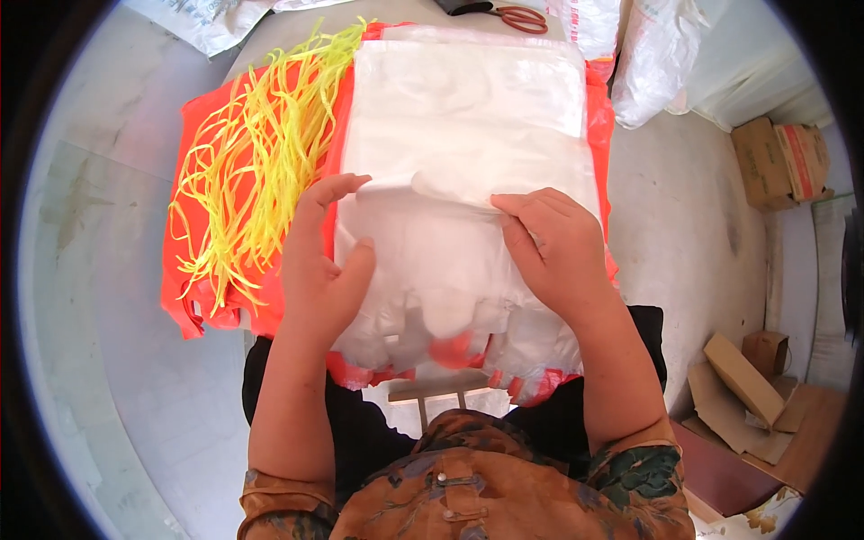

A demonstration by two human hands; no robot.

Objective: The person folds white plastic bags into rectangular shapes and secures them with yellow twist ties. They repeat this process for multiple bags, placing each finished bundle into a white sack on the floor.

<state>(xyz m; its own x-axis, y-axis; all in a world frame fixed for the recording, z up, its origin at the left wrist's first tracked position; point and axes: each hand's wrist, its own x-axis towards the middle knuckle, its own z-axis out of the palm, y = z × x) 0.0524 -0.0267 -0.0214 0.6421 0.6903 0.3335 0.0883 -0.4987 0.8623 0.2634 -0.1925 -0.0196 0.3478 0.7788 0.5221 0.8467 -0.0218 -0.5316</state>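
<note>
Atop the clear plastic stack (468,99), a film edge (454,192) is pinched by the right hand (562,247), seemingly to part layers, while the left hand (319,265) is held thumb-and-forefinger spread.

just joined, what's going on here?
A person is handling a stack of clear plastic bags bare-handed. The right hand appears to pinch a lifted edge of the top layer; the left hand is open over the stack's left side, thumb and index finger apart. Yellow strips lie on red plastic to the left, and scissors lie beyond the stack's far edge.
</note>
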